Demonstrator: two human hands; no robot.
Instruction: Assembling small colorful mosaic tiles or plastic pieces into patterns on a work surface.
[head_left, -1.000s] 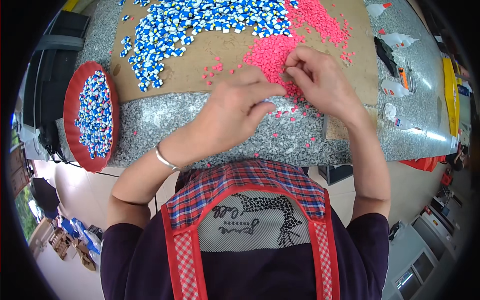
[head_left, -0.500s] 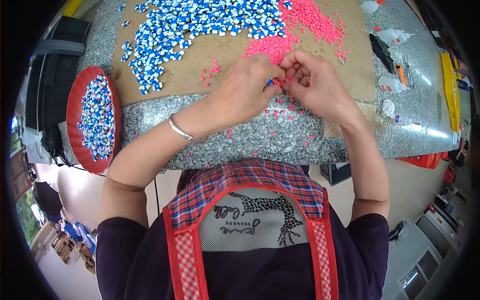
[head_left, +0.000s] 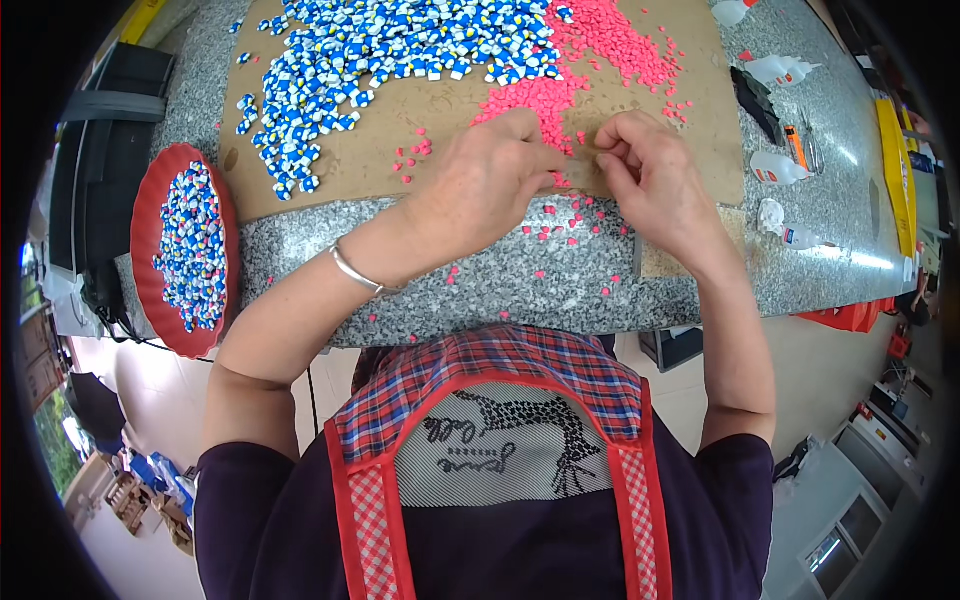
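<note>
Our left hand (head_left: pixel 485 185) and right hand (head_left: pixel 650 180) meet at the near edge of the brown cardboard sheet (head_left: pixel 400 110), fingertips turned toward each other over the gap between them. The pink pieces (head_left: pixel 540 100) lie directly beyond that gap, a dense heap touching the left hand's fingertips and spreading up and to the right; a thinner scatter trails toward us over the speckled grey table (head_left: pixel 480 290). Both hands sit about equally close to the heap, though the left covers its near corner. The right hand's fingers are curled with thumb and forefinger pinched together, seemingly on something small (too tiny for us to make out); the left hand is loosely bent, knuckles up, and we cannot tell whether it holds anything. The blue-and-white pieces (head_left: pixel 380 50) lie well apart, up and to the left, and more of them fill the red tray (head_left: pixel 148 290) past the left forearm.
</note>
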